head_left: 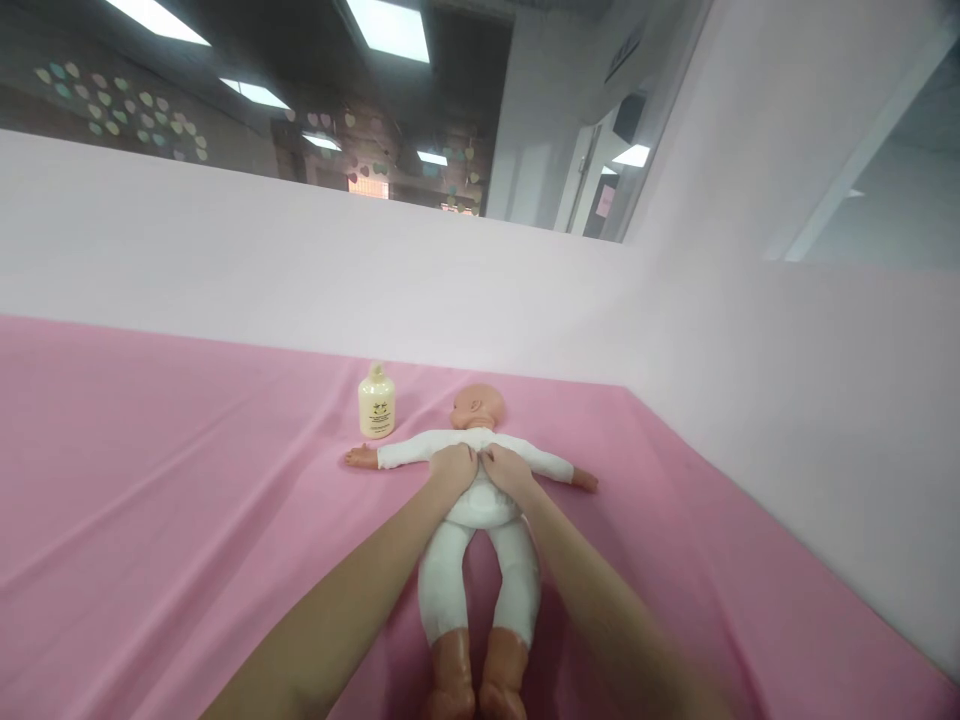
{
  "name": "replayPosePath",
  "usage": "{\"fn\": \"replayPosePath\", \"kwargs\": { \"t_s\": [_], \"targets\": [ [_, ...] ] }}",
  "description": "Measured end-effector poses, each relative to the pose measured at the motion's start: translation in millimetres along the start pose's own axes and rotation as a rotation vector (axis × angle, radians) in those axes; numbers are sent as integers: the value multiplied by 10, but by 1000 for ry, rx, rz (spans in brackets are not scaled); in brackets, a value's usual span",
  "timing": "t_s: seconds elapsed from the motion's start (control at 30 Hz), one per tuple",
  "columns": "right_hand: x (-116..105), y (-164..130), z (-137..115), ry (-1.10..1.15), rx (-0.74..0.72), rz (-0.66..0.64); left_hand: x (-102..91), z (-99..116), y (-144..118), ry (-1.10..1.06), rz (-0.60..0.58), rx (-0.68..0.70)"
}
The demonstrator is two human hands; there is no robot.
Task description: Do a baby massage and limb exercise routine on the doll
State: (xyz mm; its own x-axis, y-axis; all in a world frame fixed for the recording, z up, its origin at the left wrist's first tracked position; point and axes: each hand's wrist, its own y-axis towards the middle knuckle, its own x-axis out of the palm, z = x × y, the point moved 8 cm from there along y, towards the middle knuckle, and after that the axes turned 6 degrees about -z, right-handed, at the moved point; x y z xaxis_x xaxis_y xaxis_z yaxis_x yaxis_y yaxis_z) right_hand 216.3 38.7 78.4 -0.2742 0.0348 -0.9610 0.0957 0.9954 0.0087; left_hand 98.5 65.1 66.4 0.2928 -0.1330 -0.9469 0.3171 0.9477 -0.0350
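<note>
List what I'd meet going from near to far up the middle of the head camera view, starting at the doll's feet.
Doll's bare feet → white-clad legs → left hand and right hand, side by side on the doll's torso → doll's head → pale pink back wall. The cream bottle stands level with the head, to its left.

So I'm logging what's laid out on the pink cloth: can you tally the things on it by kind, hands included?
Baby doll in white clothes: 1
Cream bottle: 1
Hands resting on the doll's torso: 2, the left hand and the right hand
Total: 4
</note>
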Motion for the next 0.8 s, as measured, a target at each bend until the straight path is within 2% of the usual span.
{"fn": "replayPosePath", "kwargs": {
  "t_s": [0.23, 0.33, 0.4, 0.5, 0.6, 0.7, 0.8],
  "targets": [
    [108, -714, -138, -38, -33, 79, 16, 26, -564, 8, 76, 39],
    [167, -887, -69, -9, -57, 88, 89, -85, -735, -32, 106, 18],
    [228, -911, 54, 85, -10, 48, 189, -233, -758, -98, 57, -49],
    [310, -857, 305, 313, 152, -36, 327, -495, -711, -189, -69, -159],
    [302, -748, 500, 422, 229, -68, 339, -665, -631, -194, -146, -105],
    [204, -614, 631, 443, 162, -26, 224, -757, -578, -154, -119, 28],
    [79, -507, 702, 507, 54, 52, 68, -827, -539, -134, -36, 65]
  ]
}}
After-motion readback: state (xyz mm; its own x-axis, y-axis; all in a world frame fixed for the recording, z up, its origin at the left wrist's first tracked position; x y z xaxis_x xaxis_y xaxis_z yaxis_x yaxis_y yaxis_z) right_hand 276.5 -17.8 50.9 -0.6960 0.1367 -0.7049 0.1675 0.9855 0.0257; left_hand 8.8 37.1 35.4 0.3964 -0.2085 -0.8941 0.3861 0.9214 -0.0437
